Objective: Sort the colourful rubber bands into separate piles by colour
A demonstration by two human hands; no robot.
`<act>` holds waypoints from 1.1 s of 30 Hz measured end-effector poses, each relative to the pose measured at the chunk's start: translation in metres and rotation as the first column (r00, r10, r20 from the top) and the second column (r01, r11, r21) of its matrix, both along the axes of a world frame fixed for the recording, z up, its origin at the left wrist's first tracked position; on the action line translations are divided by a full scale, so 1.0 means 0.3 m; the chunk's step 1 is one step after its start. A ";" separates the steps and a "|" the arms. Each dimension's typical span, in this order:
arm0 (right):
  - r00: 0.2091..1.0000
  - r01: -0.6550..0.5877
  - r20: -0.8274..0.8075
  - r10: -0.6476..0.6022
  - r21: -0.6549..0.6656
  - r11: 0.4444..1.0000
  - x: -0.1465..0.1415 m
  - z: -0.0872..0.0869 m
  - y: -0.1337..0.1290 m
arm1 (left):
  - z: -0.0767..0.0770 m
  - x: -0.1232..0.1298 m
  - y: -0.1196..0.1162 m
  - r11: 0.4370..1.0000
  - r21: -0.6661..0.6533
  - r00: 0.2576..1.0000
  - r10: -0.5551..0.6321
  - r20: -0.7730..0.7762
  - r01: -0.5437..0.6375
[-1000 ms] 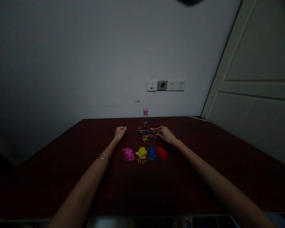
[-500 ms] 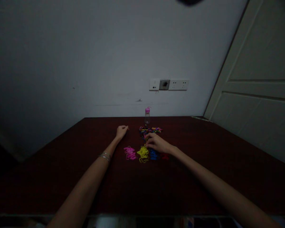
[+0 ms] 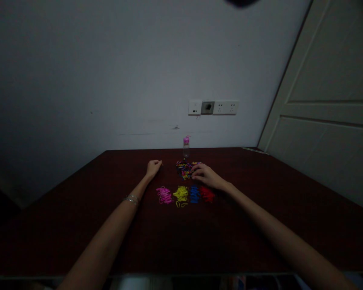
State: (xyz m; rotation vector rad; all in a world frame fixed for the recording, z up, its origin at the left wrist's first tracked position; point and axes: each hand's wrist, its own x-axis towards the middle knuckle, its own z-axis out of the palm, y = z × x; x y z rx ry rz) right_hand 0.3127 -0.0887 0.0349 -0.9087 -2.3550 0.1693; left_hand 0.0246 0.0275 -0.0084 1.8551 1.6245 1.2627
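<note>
A mixed pile of coloured rubber bands (image 3: pixel 186 175) lies near the middle of the dark red table. My right hand (image 3: pixel 208 176) is at the pile's right edge, fingers curved and a gap showing between thumb and fingers. No band can be made out in it. My left hand (image 3: pixel 153 167) rests on the table left of the pile, its fingers closed; what they hold, if anything, is too small to see. Nearer to me sit sorted heaps: pink bands (image 3: pixel 164 195), yellow bands (image 3: pixel 181 193), blue bands (image 3: pixel 194 194) and red bands (image 3: pixel 207 194).
A small clear bottle (image 3: pixel 186 150) with a pink top stands behind the mixed pile. The table (image 3: pixel 181 241) meets a pale wall (image 3: pixel 139 80) bearing sockets (image 3: pixel 226 107). A panelled door (image 3: pixel 326 121) is on the right.
My right hand has moved away from me, from over the yellow and blue heaps to the mixed pile, uncovering the blue and red bands. My left hand stays in place.
</note>
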 end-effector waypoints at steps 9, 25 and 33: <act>0.886 0.457 0.080 -0.457 0.010 0.889 0.310 -0.150 0.115 | -0.010 -0.001 0.011 0.999 0.007 0.998 -0.031 -0.050 0.031; 0.850 0.501 0.167 -0.499 0.032 0.865 0.307 -0.172 0.082 | 0.071 0.069 -0.062 0.954 -0.127 0.877 -0.298 -0.376 0.270; 0.852 0.503 0.167 -0.497 0.003 0.864 0.304 -0.166 0.080 | 0.116 0.164 -0.128 0.894 -0.147 0.736 -0.434 -0.519 0.424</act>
